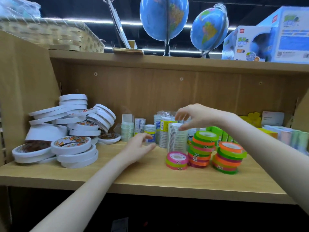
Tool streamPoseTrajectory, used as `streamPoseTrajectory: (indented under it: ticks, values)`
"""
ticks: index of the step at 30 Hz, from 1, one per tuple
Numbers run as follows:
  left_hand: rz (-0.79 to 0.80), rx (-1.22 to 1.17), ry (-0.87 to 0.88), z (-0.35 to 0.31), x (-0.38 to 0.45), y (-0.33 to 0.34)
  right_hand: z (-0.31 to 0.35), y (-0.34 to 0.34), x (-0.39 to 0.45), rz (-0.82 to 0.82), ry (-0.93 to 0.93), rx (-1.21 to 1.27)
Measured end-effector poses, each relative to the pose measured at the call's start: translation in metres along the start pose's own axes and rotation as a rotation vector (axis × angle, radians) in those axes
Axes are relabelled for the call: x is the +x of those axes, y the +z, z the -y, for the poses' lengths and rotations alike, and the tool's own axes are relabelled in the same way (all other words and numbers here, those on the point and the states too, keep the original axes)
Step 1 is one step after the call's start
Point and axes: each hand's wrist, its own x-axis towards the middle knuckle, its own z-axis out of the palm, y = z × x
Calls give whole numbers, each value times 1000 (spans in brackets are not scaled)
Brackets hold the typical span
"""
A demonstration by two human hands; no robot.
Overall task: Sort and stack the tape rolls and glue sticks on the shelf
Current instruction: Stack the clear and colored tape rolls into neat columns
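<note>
White double-sided tape rolls (73, 146) lie in untidy heaps at the shelf's left. Clear tape stacks (177, 139) stand upright in the middle, smaller ones (127, 133) behind. Coloured tape rolls sit in three stacks at the right: a short pink one (176, 160), a tall one (203, 148) and another (229, 157). My left hand (139, 146) hovers over the shelf beside a small clear stack (150, 131), fingers loosely spread, holding nothing. Just above the tall clear stack, my right hand (195, 118) hangs with fingers spread downward, empty. I cannot pick out any glue sticks.
The wooden shelf (117, 173) has a back panel and a slanted left side wall. Yellow and green boxed items (254, 119) and pastel packs (294, 138) fill the right. Globes (164, 22), a basket (50, 36) and boxes stand on the board above.
</note>
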Motion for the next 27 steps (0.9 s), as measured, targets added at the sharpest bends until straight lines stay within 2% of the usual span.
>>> streamPoseTrajectory:
  ticks: [4, 11, 15, 18, 20, 22, 23, 27]
  values:
    - [40, 190, -46, 30, 3, -17, 19, 23, 37, -49, 23, -35]
    - [262, 201, -25, 37, 32, -2, 25, 45, 70, -175, 145, -24]
    - [224, 70, 46, 39, 44, 3, 20, 49, 75, -136, 145, -74]
    - [78, 52, 81, 46, 45, -5, 22, 47, 79, -221, 132, -198]
    - [30, 217, 77, 53, 42, -12, 24, 47, 84, -209, 106, -251]
    - [31, 415, 140, 56, 39, -12, 22, 49, 87, -124, 122, -189]
    - [32, 430, 174, 56, 38, -10, 19, 51, 89, -107, 131, -135]
    - [14, 239, 164, 47, 46, -3, 12, 51, 92, -140, 103, -57]
